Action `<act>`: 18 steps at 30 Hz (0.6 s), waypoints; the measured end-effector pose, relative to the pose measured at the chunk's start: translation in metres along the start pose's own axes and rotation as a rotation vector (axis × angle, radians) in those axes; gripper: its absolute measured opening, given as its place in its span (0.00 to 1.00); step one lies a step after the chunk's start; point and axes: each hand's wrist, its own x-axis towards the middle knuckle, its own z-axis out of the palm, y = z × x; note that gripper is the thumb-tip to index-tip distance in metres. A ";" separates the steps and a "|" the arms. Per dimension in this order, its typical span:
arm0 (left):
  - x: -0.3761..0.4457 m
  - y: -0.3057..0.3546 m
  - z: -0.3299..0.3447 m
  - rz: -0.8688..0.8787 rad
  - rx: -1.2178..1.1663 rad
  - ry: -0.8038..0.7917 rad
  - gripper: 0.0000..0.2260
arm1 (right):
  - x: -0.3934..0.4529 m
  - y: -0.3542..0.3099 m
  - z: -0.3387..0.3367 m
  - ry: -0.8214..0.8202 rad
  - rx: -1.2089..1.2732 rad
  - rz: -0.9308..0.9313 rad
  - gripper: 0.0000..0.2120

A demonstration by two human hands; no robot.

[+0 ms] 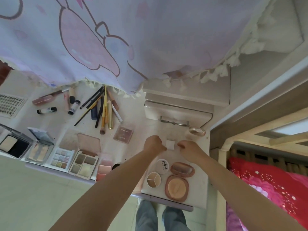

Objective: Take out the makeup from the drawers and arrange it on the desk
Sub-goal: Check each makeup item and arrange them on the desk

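Note:
A small white square box (pixel 170 145) lies on the desk (pixel 196 195) in front of the drawer unit (pixel 178 112). My left hand (pixel 154 144) is curled into a fist and pinches the box's left edge. My right hand (pixel 189 148) has curled fingers at the box's right edge. Near the desk's front edge lie a round white lid (pixel 162 166), a round three-shade pot (pixel 153 180) and an open pink compact (pixel 176 187). A closed pink palette (pixel 123 134) lies to the left of my hands.
Several open palettes (pixel 83 164) line the front left of the desk. Brushes and pencils (pixel 104 107) are piled behind them, with tubes (pixel 73 105) further left. A gold round compact (pixel 197 131) sits by the drawer handle (pixel 174 122). A curtain (pixel 116 39) hangs above; a bed frame (pixel 223 152) stands on the right.

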 end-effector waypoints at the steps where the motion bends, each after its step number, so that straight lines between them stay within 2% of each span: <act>1: 0.000 -0.001 -0.008 0.017 0.032 0.025 0.14 | -0.001 -0.002 0.000 0.008 -0.002 -0.026 0.11; 6: -0.006 -0.017 -0.072 -0.006 0.123 0.145 0.12 | 0.005 -0.034 0.002 0.091 0.114 -0.184 0.12; 9: -0.018 -0.047 -0.111 -0.027 0.146 0.269 0.11 | 0.023 -0.071 0.017 0.056 0.083 -0.322 0.11; 11: -0.026 -0.069 -0.133 -0.049 0.165 0.352 0.12 | 0.038 -0.096 0.035 0.023 -0.004 -0.409 0.15; 13: -0.034 -0.090 -0.149 -0.069 0.144 0.423 0.12 | 0.054 -0.117 0.057 -0.016 -0.138 -0.441 0.25; 15: -0.042 -0.105 -0.156 -0.081 0.111 0.446 0.12 | 0.066 -0.130 0.077 0.023 -0.324 -0.439 0.32; 18: -0.048 -0.121 -0.153 -0.035 0.064 0.410 0.11 | 0.074 -0.138 0.092 0.193 -0.422 -0.461 0.27</act>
